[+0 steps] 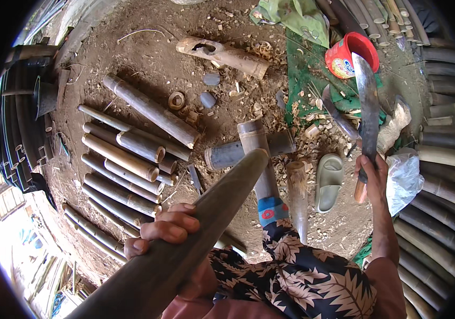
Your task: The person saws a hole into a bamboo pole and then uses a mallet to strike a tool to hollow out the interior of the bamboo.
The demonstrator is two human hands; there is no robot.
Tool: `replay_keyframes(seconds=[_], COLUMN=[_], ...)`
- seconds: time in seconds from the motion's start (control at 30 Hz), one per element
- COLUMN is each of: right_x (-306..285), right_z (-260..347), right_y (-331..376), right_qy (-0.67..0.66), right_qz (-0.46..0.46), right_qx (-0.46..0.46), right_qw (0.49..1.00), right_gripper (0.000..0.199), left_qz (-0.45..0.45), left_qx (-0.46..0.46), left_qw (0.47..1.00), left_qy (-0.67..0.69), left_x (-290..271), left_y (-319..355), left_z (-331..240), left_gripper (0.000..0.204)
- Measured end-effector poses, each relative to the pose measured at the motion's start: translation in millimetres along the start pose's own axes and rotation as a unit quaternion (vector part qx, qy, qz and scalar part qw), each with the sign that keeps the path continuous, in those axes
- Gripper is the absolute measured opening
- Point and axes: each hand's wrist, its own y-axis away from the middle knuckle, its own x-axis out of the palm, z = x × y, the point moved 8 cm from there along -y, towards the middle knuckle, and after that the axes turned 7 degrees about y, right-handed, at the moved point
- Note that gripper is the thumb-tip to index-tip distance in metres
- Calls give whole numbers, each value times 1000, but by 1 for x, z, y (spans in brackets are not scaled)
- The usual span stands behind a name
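My left hand [171,231] is closed around a thick, dark bamboo pole [225,194], which slants from the lower left edge to the middle. In my right hand [375,175] is a machete [366,93], its long blade pointing up and away, clear of the pole. Behind the pole's far end stands out a pale bamboo tube [255,139]. It runs back to a blue patterned band [273,211] at the end of my leaf-patterned trouser leg [286,244]. A short dark bamboo piece [227,155] lies crosswise there.
Cut bamboo lengths [126,154] lie in rows at left. A notched bamboo piece [238,58] rests further off. Beyond my right hand are a red bucket [339,58], a second blade [336,114], a green sandal [328,183] and a plastic bag [404,173]. Bamboo poles [443,223] line the right side.
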Motion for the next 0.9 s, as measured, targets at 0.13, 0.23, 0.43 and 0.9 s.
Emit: replay_keyframes(seconds=[0.13,0.23,0.43,0.9], right_x=[1,5,53,-6], right_z=[-4,11,29,-9], right_y=[1,-12,-26,-50], right_qy=[89,336,582,628], right_qz=[24,103,246,173], right_qx=[-38,-124,-385,-385], right_qw=[995,928,672,654], right_gripper=[29,22,18,25], left_qz=[7,21,65,109], left_qx=[-5,-7,-8,-52], left_qw=[999,999,997,990], left_qy=[-33,-39,-31,-69], left_x=[7,9,9,-44], left_y=[-4,-6,-8,-3], left_z=[-1,1,4,41], left_gripper=[68,66,69,62])
